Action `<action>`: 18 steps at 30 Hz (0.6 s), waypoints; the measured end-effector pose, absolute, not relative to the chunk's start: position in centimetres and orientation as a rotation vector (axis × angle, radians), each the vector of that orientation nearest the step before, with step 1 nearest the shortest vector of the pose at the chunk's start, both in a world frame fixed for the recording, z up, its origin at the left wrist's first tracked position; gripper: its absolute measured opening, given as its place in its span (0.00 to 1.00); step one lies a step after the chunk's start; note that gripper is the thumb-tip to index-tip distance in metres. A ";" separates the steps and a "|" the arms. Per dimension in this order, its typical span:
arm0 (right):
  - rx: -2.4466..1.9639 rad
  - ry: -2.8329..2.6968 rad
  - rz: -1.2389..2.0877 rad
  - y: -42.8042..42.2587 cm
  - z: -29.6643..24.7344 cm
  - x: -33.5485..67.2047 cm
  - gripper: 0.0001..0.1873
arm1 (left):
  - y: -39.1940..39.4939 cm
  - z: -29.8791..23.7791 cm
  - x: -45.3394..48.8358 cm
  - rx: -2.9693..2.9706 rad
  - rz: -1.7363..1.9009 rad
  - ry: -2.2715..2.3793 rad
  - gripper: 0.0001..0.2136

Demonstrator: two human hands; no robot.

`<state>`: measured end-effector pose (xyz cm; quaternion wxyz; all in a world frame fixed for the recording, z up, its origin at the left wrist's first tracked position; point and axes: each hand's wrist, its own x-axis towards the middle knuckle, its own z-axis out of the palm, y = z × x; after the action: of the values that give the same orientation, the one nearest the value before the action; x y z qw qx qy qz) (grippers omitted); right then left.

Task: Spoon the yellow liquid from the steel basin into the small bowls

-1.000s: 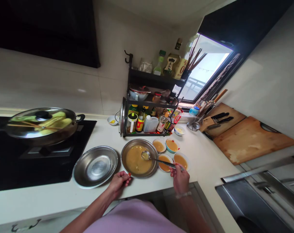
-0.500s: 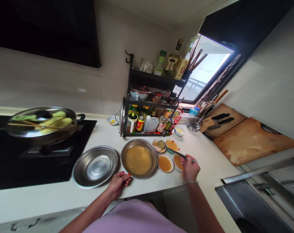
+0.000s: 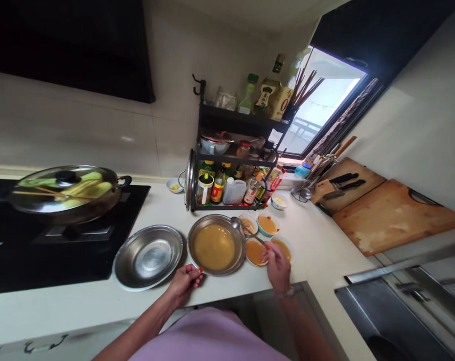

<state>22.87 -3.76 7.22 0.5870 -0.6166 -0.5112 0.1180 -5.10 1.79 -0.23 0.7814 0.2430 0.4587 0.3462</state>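
My left hand (image 3: 185,285) pinches the near-left rim of a metal basin (image 3: 192,239) that holds yellowish-brown soup with small pale bits. In my right hand (image 3: 278,268) is the handle of a ladle (image 3: 235,222). The ladle's head hangs over the basin's far-right rim. Several small bowls cluster right of the basin. Orange-brown liquid fills the front left bowl (image 3: 255,251), the back right bowl (image 3: 268,225) and the front right bowl (image 3: 283,246), which my right hand partly hides. The back left bowl (image 3: 249,225) holds liquid with pale bits.
An empty-looking metal basin (image 3: 137,250) sits left. Beyond it, a lidded pan (image 3: 67,200) stands on the black hob (image 3: 88,260). A condiment rack (image 3: 242,158) rises behind. Knives in a block (image 3: 325,190), a cutting board (image 3: 393,215) and a sink (image 3: 385,301) are to the right.
My right hand has moved left and slightly nearer with the ladle. Its head has gone from above the back left bowl to the basin's rim. My left hand stays on the basin.
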 end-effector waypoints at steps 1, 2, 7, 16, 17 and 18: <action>-1.432 -1.170 0.341 -3.8 6.8 22.2 0.14 | 1.8 -0.2 -5.1 0.528 0.752 0.989 0.14; -1.426 -1.163 0.396 -3.8 6.4 21.5 0.13 | 1.8 -0.2 -5.1 0.531 0.755 0.985 0.14; -1.414 -1.174 0.507 -3.7 4.8 19.5 0.11 | 1.8 -0.3 -5.1 0.533 0.752 0.980 0.14; -1.443 -0.578 0.620 -3.7 4.4 19.9 0.18 | 1.8 -0.1 -5.1 0.511 0.740 0.988 0.12; -1.428 -0.522 0.629 -3.7 4.5 19.9 0.17 | 1.8 -0.1 -5.2 0.511 0.737 0.990 0.12; -1.409 -0.478 0.639 -3.7 4.6 19.9 0.17 | 1.8 0.0 -5.2 0.512 0.736 0.990 0.13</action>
<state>19.89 -3.70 4.63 0.6897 -0.6300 -0.2138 0.2858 -5.16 1.83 -0.04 0.7852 0.2376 0.4591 0.3411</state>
